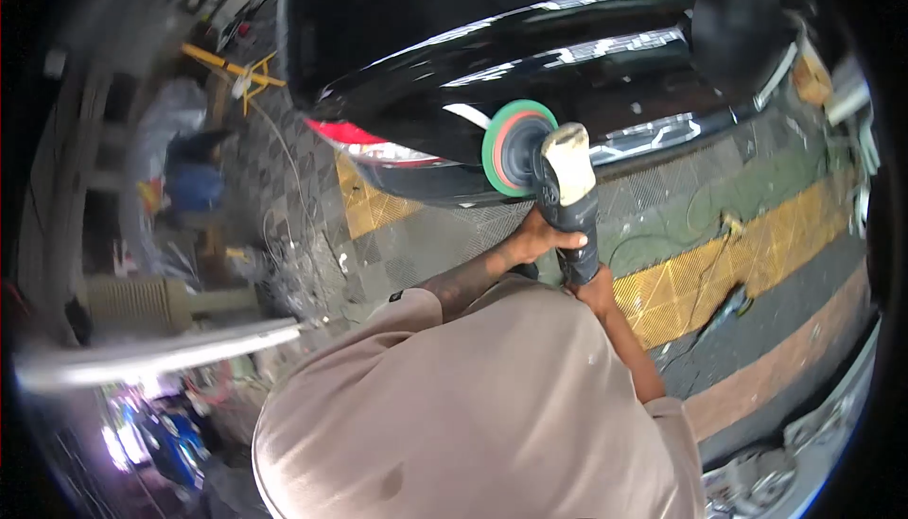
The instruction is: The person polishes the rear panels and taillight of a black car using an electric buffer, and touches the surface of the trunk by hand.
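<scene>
A polisher point(570, 164) with a dark body, a cream-coloured head cover and a round green-and-orange pad point(504, 150) is held in front of my body. My left hand point(544, 235) is closed round the middle of its body, the thumb lying across the top. Lower down, my right hand point(591, 287) grips the rear end, its fingers partly hidden beneath. The pad is tilted on edge and overlaps the glossy black rear of a car point(605, 94) in this view. A red-and-white tail light point(378, 144) lies left of the pad.
Grey, green and yellow floor tiles point(690, 273) spread below the car. Cables run over them, and a small tool point(728, 306) lies on the right. A yellow stand point(236, 73) is at the far left. A long light tube point(161, 354) crosses the lower left.
</scene>
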Demonstrator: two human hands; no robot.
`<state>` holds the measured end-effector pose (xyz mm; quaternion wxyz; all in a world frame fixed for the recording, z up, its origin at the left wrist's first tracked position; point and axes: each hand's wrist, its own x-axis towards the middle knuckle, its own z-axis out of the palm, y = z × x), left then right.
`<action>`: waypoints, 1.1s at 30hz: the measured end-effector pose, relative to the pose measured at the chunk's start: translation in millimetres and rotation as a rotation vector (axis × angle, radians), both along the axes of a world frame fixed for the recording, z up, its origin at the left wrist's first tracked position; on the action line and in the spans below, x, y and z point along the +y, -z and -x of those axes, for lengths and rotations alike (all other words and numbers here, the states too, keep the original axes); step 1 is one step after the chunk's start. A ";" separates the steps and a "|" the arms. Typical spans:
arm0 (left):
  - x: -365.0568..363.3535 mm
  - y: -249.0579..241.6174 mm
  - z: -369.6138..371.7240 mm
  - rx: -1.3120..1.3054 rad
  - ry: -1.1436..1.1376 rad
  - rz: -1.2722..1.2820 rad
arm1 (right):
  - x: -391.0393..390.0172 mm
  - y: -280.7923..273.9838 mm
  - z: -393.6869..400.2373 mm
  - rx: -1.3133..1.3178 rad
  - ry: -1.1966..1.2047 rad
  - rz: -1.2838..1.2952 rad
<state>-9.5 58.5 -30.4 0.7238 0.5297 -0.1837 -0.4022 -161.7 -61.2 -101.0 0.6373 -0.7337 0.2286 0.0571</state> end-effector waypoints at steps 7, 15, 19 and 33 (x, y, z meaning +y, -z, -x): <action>60.7 20.5 27.4 -0.164 0.015 -0.017 | 3.4 -11.6 11.7 0.004 -0.137 -0.175; 91.9 19.8 11.7 -0.417 0.049 0.100 | 42.2 -33.7 -8.0 -0.126 -0.079 -0.385; 135.4 -0.2 -5.2 -0.755 0.265 -0.125 | 66.7 30.0 -20.3 -0.340 -0.206 -0.249; 294.5 -57.7 -58.6 -0.682 0.205 -0.280 | -32.1 -125.6 -76.8 -0.537 0.499 0.246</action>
